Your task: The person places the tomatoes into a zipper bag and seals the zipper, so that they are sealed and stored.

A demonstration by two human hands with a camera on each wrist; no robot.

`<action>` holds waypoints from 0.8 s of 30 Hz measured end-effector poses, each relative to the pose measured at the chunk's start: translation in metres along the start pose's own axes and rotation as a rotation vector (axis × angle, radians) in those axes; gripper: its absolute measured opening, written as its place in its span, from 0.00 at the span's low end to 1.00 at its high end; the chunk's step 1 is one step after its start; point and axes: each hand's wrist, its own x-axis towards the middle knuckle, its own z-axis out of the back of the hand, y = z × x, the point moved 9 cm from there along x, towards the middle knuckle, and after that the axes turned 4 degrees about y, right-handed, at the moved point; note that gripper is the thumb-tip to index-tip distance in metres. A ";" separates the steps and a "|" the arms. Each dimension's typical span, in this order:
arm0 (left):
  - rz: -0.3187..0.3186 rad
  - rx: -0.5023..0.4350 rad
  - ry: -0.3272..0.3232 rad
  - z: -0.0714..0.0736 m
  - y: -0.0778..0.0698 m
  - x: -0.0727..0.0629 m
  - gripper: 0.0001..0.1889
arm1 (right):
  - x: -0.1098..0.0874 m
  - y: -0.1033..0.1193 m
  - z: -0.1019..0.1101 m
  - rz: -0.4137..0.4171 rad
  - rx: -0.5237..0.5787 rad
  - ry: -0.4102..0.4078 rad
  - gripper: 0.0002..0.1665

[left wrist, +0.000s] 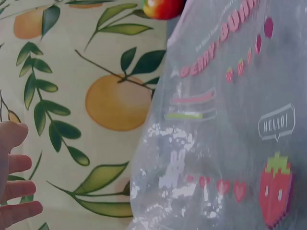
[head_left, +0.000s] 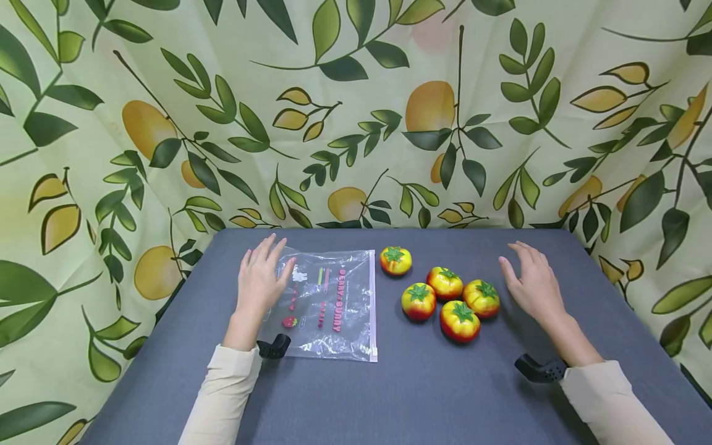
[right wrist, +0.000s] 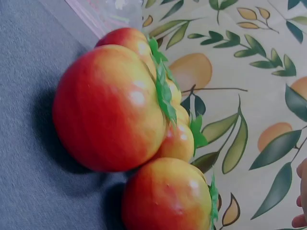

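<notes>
My left hand [head_left: 260, 277] was over the left edge of the clear, pink-lettered bag [head_left: 317, 304], my right hand [head_left: 535, 285] just right of five red-yellow, green-leafed tomatoes [head_left: 445, 284]; both hands had fingers loosely extended and held nothing.

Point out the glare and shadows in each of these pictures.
Head view: a soft shadow on the gray table beside the right sleeve, light shine on the clear bag; left wrist view: bright white glare patches toward the bag's lower left; right wrist view: small white highlights on the red-and-yellow fruits, dark shadows on the table to their left.
</notes>
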 end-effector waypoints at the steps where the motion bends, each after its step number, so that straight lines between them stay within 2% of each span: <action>1: -0.008 -0.010 -0.006 0.001 -0.002 -0.001 0.27 | -0.001 0.001 0.000 0.006 0.003 -0.004 0.29; 8: -0.097 -0.044 -0.069 0.005 -0.017 -0.007 0.21 | -0.006 0.009 -0.001 0.015 0.043 -0.030 0.25; 17: -0.199 -0.072 -0.132 0.003 -0.034 -0.016 0.18 | -0.016 0.021 -0.008 0.040 0.111 -0.026 0.22; 24: -0.235 -0.096 -0.119 -0.001 -0.044 -0.025 0.17 | -0.020 0.032 -0.019 0.080 0.159 -0.017 0.20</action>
